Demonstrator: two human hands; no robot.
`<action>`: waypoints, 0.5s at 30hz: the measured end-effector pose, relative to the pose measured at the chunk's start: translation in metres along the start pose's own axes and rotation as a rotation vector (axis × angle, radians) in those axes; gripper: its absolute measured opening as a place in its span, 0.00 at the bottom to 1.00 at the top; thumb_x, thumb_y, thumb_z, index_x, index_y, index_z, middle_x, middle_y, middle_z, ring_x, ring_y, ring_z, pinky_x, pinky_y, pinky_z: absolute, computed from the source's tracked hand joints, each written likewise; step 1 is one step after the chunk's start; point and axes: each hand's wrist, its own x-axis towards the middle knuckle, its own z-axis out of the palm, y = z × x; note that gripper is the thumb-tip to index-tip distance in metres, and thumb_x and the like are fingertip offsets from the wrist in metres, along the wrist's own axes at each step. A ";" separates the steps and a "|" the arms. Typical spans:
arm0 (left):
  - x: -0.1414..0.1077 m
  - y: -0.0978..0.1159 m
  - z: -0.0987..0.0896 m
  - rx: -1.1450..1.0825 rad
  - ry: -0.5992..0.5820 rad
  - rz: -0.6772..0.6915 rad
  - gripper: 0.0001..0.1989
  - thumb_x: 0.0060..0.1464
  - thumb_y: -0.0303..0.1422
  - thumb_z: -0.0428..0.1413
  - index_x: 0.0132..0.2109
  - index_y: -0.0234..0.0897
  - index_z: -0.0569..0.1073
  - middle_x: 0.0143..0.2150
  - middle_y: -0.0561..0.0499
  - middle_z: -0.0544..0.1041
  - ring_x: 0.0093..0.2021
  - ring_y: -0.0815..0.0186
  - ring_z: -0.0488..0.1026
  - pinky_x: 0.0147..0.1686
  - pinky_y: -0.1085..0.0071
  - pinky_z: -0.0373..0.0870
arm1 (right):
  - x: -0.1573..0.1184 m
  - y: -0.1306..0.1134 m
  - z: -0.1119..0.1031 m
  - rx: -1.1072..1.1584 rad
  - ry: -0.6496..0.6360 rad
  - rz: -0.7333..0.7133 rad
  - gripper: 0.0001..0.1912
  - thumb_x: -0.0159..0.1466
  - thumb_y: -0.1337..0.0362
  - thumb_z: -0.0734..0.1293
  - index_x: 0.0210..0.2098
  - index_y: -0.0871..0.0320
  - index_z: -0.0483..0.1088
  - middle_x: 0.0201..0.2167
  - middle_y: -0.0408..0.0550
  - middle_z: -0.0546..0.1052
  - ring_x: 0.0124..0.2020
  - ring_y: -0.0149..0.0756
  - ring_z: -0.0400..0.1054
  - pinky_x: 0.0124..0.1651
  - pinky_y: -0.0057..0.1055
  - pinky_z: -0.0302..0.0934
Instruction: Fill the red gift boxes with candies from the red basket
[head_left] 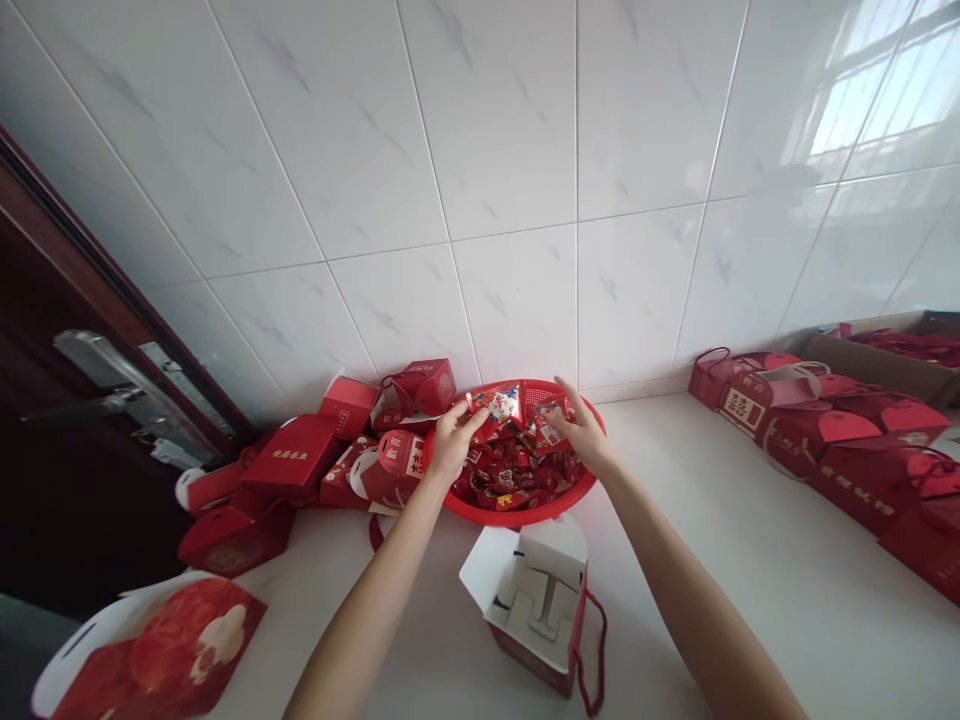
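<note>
My left hand (450, 445) pinches a shiny red snack packet (504, 404) with a colourful print, above the left side of a red plastic basket (510, 518). At the basket's right side, my right hand (589, 440) has its thumb on a second, similar packet (546, 424); its index finger points up and the other fingers are partly hidden. Many small red-wrapped sweets (514, 478) fill the bottom of the basket. Between my forearms, nearer to me, an open gift box (536, 655) with a white inside and a red cord handle stands with its flaps up; its folded bottom shows.
Red gift boxes (292, 455) are piled left of the basket, and one larger box (161, 650) lies at the front left. More red boxes (847, 470) line the right side, by a brown carton (885, 365). A tiled wall (510, 290) stands behind; a door handle (135, 385) is at left.
</note>
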 end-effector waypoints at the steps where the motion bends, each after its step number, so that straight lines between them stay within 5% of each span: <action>1: -0.001 0.000 0.001 -0.002 -0.023 0.001 0.24 0.44 0.47 0.68 0.43 0.35 0.79 0.44 0.46 0.83 0.47 0.55 0.79 0.50 0.61 0.74 | -0.001 -0.001 0.001 -0.036 -0.034 -0.007 0.22 0.53 0.53 0.74 0.47 0.47 0.76 0.37 0.43 0.80 0.40 0.40 0.76 0.42 0.35 0.72; 8: -0.002 0.000 0.004 0.010 -0.101 -0.019 0.25 0.43 0.46 0.68 0.45 0.35 0.80 0.46 0.45 0.83 0.49 0.52 0.78 0.50 0.59 0.74 | -0.006 -0.010 0.004 -0.181 -0.147 -0.045 0.14 0.53 0.51 0.74 0.33 0.54 0.77 0.30 0.42 0.77 0.32 0.36 0.70 0.37 0.32 0.66; 15: 0.006 -0.003 -0.001 0.047 -0.137 -0.056 0.22 0.43 0.44 0.69 0.41 0.33 0.81 0.42 0.46 0.83 0.44 0.55 0.79 0.48 0.61 0.74 | -0.001 -0.005 0.002 -0.138 0.027 -0.039 0.10 0.51 0.56 0.71 0.30 0.54 0.76 0.31 0.44 0.77 0.32 0.37 0.70 0.37 0.34 0.65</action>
